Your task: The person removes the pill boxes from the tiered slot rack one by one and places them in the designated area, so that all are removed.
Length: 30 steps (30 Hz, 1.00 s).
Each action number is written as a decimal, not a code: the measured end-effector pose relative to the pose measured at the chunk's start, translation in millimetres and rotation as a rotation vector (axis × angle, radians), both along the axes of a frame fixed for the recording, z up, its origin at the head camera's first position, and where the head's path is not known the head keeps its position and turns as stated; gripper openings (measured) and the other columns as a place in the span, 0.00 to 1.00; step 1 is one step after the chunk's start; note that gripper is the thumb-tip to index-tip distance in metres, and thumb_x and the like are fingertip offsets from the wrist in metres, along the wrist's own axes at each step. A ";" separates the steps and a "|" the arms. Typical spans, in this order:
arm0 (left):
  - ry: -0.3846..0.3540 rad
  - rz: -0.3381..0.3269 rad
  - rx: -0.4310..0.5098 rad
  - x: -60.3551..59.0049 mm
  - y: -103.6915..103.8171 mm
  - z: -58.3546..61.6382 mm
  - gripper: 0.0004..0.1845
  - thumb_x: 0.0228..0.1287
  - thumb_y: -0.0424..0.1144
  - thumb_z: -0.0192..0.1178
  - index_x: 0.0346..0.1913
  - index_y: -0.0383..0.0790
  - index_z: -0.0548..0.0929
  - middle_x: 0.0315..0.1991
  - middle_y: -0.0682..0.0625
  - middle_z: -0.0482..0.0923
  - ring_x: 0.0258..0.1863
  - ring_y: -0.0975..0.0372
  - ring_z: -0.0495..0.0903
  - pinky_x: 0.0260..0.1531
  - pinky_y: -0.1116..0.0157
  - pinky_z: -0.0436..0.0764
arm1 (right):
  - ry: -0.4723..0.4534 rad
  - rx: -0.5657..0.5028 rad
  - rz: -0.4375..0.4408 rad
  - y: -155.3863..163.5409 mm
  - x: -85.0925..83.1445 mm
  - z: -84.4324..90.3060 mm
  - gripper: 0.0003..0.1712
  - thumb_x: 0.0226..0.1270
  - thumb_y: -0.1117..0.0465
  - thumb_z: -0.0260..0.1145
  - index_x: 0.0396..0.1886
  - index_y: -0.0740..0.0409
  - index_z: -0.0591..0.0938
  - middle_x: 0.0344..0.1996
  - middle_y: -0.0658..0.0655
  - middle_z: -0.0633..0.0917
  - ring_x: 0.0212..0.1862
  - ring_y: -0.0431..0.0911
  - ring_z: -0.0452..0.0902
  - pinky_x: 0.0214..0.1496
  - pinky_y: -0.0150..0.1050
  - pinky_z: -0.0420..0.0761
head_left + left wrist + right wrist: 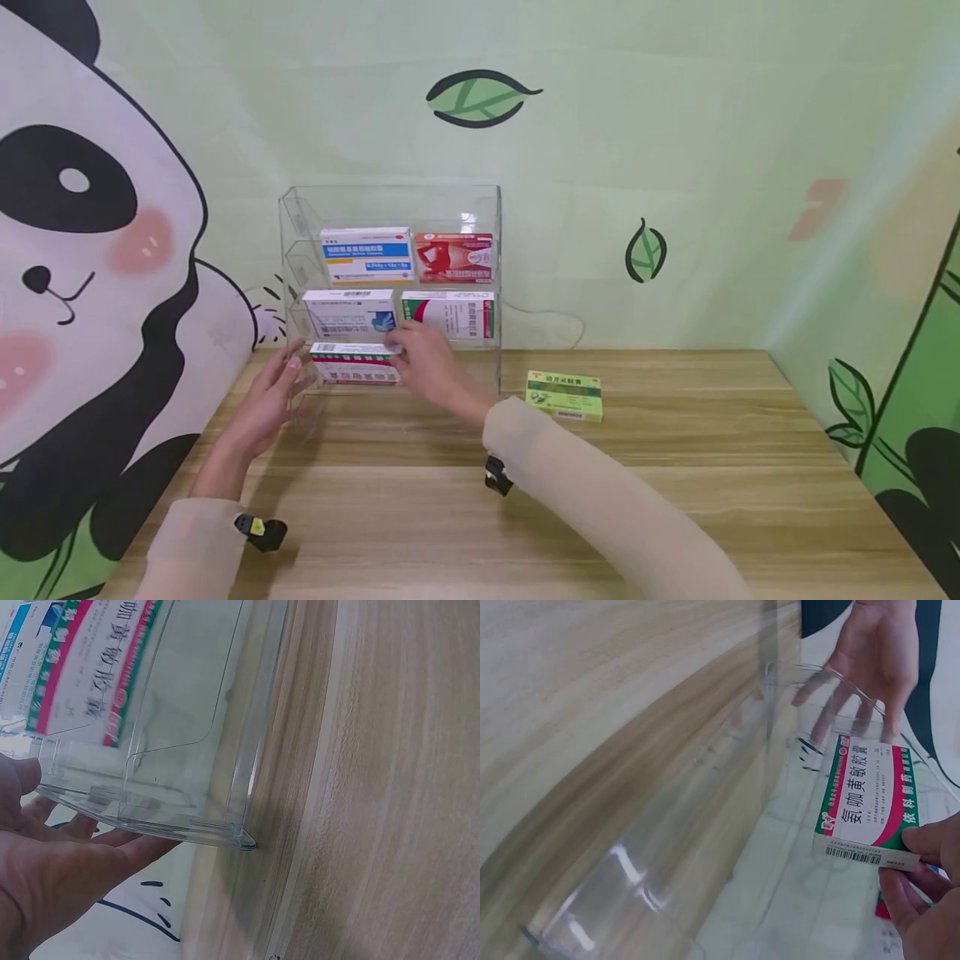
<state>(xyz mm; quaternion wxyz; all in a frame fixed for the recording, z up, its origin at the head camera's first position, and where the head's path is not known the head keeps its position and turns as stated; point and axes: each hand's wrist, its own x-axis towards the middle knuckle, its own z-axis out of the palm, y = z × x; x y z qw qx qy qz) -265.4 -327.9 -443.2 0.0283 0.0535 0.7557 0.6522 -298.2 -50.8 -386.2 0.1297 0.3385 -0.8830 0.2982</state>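
Observation:
My right hand (pixel 433 364) pinches one end of a white, green and pink medicine box (pixel 864 793) between thumb and fingers. That box sits at the left of the lowest tier of a clear plastic rack (pixel 390 202), its printed face outward. Against the rack's left side rests my left hand (pixel 268 398); in the left wrist view its fingers (pixel 112 844) extend along the outside of the clear side wall. Higher tiers hold a blue and white box (pixel 367 257), a red box (pixel 455 258), a white box (pixel 348 315) and another green and pink box (pixel 450 317).
A yellow-green medicine box (pixel 564 396) lies flat on the wooden table (pixel 420 517), right of the rack. Behind stands a pale green backdrop (pixel 570 167) printed with leaves and a panda.

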 end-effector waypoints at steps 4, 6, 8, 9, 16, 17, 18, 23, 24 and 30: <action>0.011 -0.008 -0.012 -0.7 1.7 -0.5 0.34 0.80 0.56 0.34 0.81 0.52 0.40 0.79 0.37 0.41 0.75 0.37 0.48 0.63 0.32 0.60 | 0.010 -0.006 -0.002 18.9 3.0 11.6 0.13 0.67 0.62 0.70 0.51 0.55 0.86 0.46 0.49 0.84 0.48 0.40 0.75 0.48 0.27 0.78; 0.018 -0.009 -0.023 -1.1 1.2 -0.5 0.34 0.80 0.56 0.34 0.81 0.52 0.40 0.79 0.37 0.41 0.74 0.37 0.49 0.63 0.32 0.61 | 0.020 0.005 0.002 31.3 4.3 19.0 0.13 0.67 0.61 0.70 0.51 0.53 0.86 0.44 0.48 0.83 0.46 0.39 0.74 0.47 0.26 0.78; 0.017 -0.006 -0.041 -1.3 0.5 0.0 0.34 0.80 0.57 0.33 0.81 0.54 0.40 0.79 0.38 0.41 0.74 0.37 0.49 0.62 0.32 0.62 | 0.021 -0.002 0.016 45.0 4.4 26.4 0.13 0.67 0.61 0.70 0.50 0.53 0.86 0.43 0.47 0.84 0.44 0.38 0.75 0.47 0.26 0.78; 0.013 -0.005 -0.047 -1.6 -0.1 0.2 0.34 0.80 0.57 0.33 0.81 0.54 0.40 0.79 0.38 0.41 0.75 0.37 0.49 0.62 0.32 0.62 | 0.019 -0.008 0.022 52.4 4.5 30.0 0.13 0.67 0.61 0.70 0.50 0.53 0.87 0.42 0.47 0.84 0.44 0.38 0.77 0.47 0.26 0.78; -0.027 -0.001 -0.079 -1.9 -0.4 0.4 0.33 0.80 0.56 0.31 0.81 0.54 0.38 0.80 0.40 0.38 0.75 0.38 0.47 0.63 0.32 0.59 | -0.057 -0.047 0.011 113.3 11.0 48.6 0.13 0.66 0.61 0.71 0.50 0.53 0.87 0.44 0.48 0.87 0.43 0.39 0.79 0.48 0.30 0.81; -0.029 -0.001 -0.076 -1.8 -0.5 0.6 0.33 0.80 0.56 0.31 0.81 0.54 0.38 0.80 0.39 0.38 0.75 0.38 0.47 0.64 0.32 0.59 | -0.065 -0.043 0.001 122.2 12.1 50.4 0.13 0.66 0.60 0.71 0.50 0.52 0.87 0.44 0.47 0.87 0.44 0.39 0.79 0.48 0.31 0.81; -0.030 -0.001 -0.073 -1.6 -0.6 0.5 0.33 0.80 0.56 0.31 0.81 0.54 0.38 0.80 0.39 0.38 0.75 0.38 0.46 0.64 0.32 0.59 | -0.067 -0.038 -0.006 131.3 12.8 51.7 0.13 0.66 0.60 0.71 0.50 0.51 0.87 0.44 0.46 0.86 0.44 0.38 0.79 0.49 0.32 0.81; -0.024 0.002 -0.084 -2.0 -0.7 -0.3 0.33 0.80 0.57 0.31 0.81 0.54 0.38 0.80 0.40 0.39 0.75 0.38 0.47 0.64 0.32 0.58 | -0.052 -0.026 -0.011 179.8 13.9 54.6 0.12 0.65 0.61 0.71 0.49 0.50 0.87 0.43 0.43 0.86 0.45 0.38 0.79 0.52 0.37 0.81; -0.022 0.004 -0.090 -2.5 -0.9 -0.7 0.33 0.80 0.57 0.31 0.81 0.54 0.38 0.80 0.40 0.39 0.75 0.38 0.47 0.63 0.32 0.59 | -0.049 -0.028 -0.008 190.1 13.6 54.5 0.12 0.65 0.61 0.71 0.48 0.51 0.87 0.42 0.43 0.86 0.44 0.38 0.80 0.51 0.38 0.82; -0.013 0.006 -0.104 -4.0 -2.2 -4.0 0.33 0.80 0.58 0.31 0.81 0.55 0.38 0.80 0.40 0.40 0.75 0.37 0.48 0.62 0.30 0.59 | -0.052 -0.039 -0.037 249.5 14.2 48.0 0.12 0.65 0.62 0.71 0.48 0.50 0.87 0.41 0.45 0.86 0.43 0.41 0.80 0.50 0.42 0.83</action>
